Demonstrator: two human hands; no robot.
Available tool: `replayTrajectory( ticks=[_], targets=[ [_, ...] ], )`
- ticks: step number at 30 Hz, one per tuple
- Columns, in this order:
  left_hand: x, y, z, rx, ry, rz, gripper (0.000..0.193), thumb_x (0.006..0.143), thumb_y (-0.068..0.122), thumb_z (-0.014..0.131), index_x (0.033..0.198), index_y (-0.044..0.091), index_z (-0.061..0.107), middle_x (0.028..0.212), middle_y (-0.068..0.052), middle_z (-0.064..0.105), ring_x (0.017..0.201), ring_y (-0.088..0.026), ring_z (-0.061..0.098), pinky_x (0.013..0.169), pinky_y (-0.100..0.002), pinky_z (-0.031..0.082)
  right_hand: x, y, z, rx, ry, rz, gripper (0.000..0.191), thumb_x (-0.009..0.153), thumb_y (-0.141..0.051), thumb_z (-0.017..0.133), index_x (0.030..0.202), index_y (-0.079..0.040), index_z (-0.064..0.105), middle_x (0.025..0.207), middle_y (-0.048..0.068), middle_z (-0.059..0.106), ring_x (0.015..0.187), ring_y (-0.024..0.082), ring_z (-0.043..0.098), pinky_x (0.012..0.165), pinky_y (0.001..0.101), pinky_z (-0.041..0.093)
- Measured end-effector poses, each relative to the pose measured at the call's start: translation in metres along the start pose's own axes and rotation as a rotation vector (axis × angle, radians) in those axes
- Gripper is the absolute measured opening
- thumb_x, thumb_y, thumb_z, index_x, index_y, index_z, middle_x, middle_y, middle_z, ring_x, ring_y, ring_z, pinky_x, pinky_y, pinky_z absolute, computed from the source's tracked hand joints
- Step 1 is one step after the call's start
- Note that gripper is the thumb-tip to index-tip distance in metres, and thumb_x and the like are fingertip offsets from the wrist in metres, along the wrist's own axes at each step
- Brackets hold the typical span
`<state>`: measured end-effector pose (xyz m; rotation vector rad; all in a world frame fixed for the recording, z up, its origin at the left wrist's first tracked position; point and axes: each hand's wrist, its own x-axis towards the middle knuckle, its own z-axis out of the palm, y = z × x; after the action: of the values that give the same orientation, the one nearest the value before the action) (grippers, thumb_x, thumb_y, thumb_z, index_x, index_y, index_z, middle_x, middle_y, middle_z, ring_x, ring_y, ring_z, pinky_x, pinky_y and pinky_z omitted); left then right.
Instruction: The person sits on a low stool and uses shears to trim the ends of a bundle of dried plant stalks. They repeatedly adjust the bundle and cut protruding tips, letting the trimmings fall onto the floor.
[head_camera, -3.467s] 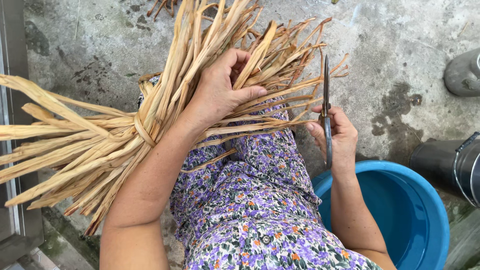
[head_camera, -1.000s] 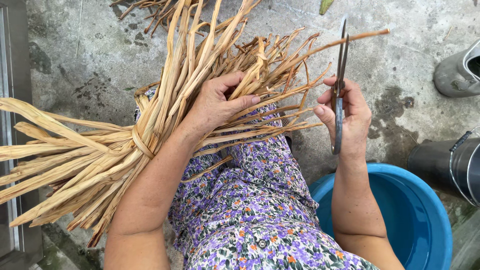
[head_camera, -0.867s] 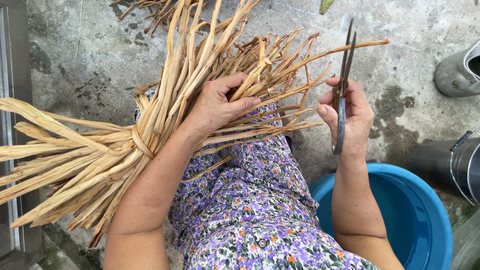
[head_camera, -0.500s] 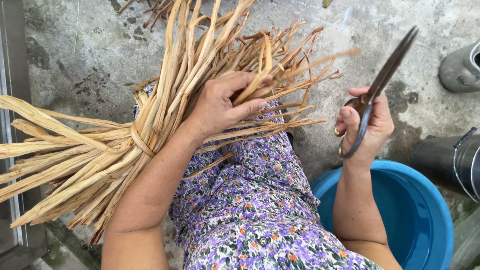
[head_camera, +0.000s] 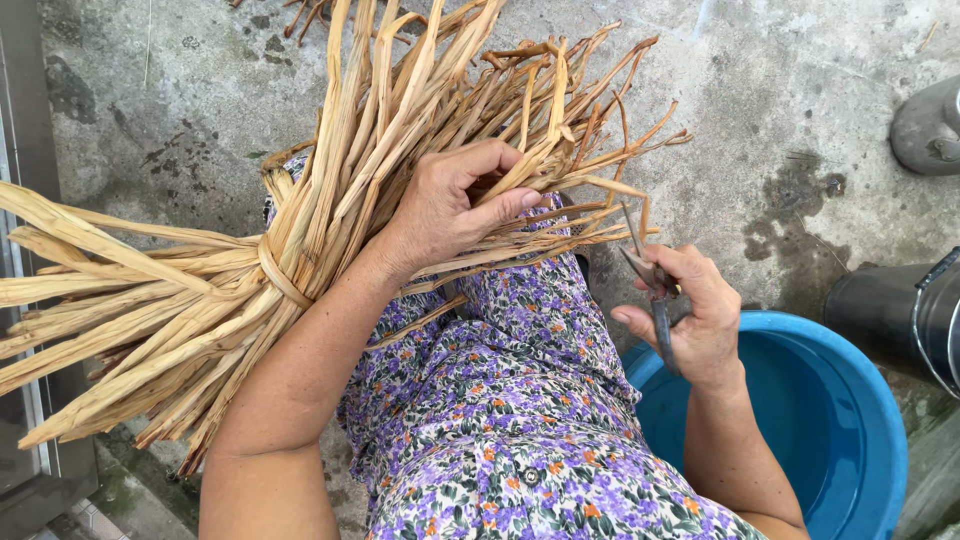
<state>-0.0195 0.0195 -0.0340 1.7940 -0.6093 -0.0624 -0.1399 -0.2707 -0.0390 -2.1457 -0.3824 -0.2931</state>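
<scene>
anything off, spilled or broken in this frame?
Nothing stands out. The left hand presses on a tied bundle of dry stalks across the lap; the right hand holds scissors at their ragged tips. The blue basin sits upright, and the stained concrete floor shows no spill.

The left forearm enters from the lower edge at about seven o'clock and runs up toward one o'clock, bare to the elbow. The left hand (head_camera: 450, 205) lies palm down, wrist slightly bent, fingers curled and spread, the thumb stretched out toward three o'clock. The right forearm comes in from about five o'clock and rises toward eleven o'clock. The right hand (head_camera: 690, 315) sits at roughly four o'clock from the left one, well apart from it, back of the hand upward, fingers folded in a closed grip and the thumb pointing toward nine o'clock.
</scene>
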Motion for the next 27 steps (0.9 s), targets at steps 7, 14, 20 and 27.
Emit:
replayTrajectory(
  ticks=[7,14,20,27],
  targets=[
    [-0.003,-0.005,0.002,-0.101,0.026,0.002,0.019,0.094,0.011,0.081,0.108,0.003,0.071,0.093,0.001,0.063,0.079,-0.003,0.059,0.067,-0.021,0.050,-0.005,-0.008,-0.002,0.319,0.382,-0.049,0.056,0.088,-0.038,0.088,0.130,-0.009,0.066,0.097,0.001,0.065,0.079,0.010,0.061,0.068,0.0220,0.050],
    [0.000,-0.006,0.003,-0.129,0.035,-0.037,0.018,0.090,0.009,0.084,0.103,0.004,0.071,0.092,0.001,0.061,0.077,-0.002,0.058,0.065,-0.019,0.048,0.028,-0.022,0.013,-0.216,0.010,0.087,0.061,0.076,-0.030,0.093,0.125,-0.005,0.067,0.092,0.004,0.065,0.071,0.011,0.055,0.066,0.0268,0.049],
    [0.001,-0.007,0.004,-0.081,0.046,-0.014,0.018,0.090,0.008,0.084,0.102,0.004,0.071,0.092,0.001,0.060,0.077,-0.003,0.058,0.065,-0.020,0.047,0.033,-0.023,0.028,-0.205,-0.015,0.161,0.061,0.072,-0.024,0.095,0.123,-0.006,0.068,0.090,0.004,0.066,0.066,0.010,0.053,0.061,0.0251,0.048],
    [0.002,0.000,0.002,-0.139,0.044,-0.023,0.037,0.090,0.013,0.082,0.124,0.008,0.068,0.099,0.003,0.065,0.077,-0.002,0.060,0.067,-0.019,0.051,0.018,0.000,0.036,0.107,-0.003,0.406,0.050,0.078,-0.016,0.093,0.123,-0.006,0.073,0.072,-0.003,0.055,0.064,0.003,0.046,0.056,0.0203,0.037]
  ],
)
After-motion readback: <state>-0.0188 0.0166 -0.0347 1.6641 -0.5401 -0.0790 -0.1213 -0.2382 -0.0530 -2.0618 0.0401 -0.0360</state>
